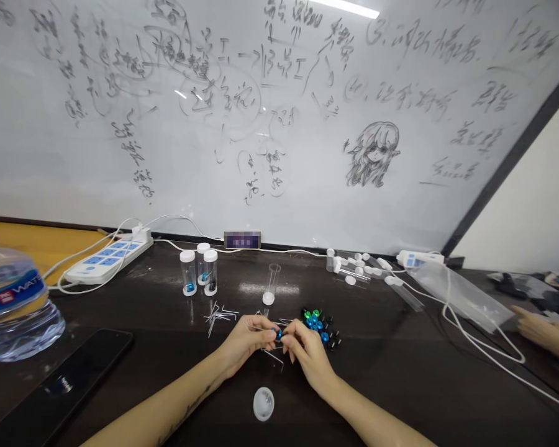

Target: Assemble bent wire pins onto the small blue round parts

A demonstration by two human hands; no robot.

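Between the fingertips of both hands is a small shiny blue part (pixel 278 334), mostly covered by the fingers, so its exact kind is hard to make out. My left hand (pixel 248 338) pinches it from the left, and my right hand (pixel 308 352) pinches it from the right. Just beyond my right hand lies a pile of small blue, green and black parts (pixel 315 323). Thin bent metal keys (pixel 272 357) lie under the hands, and more bent keys (pixel 218 314) lie to the left. A clear tube (pixel 272 282) stands behind the hands, its white end down. Nearer me is a round translucent cap (pixel 263 404).
Three white-capped tubes (pixel 189 273) with small parts inside stand back left. Loose tubes and caps (pixel 358 268) lie back right. A water bottle (pixel 16 304), phone (pixel 60 385) and power strip (pixel 109 257) occupy the left. White cables (pixel 484 347) and another person's hand (pixel 543 332) are right.
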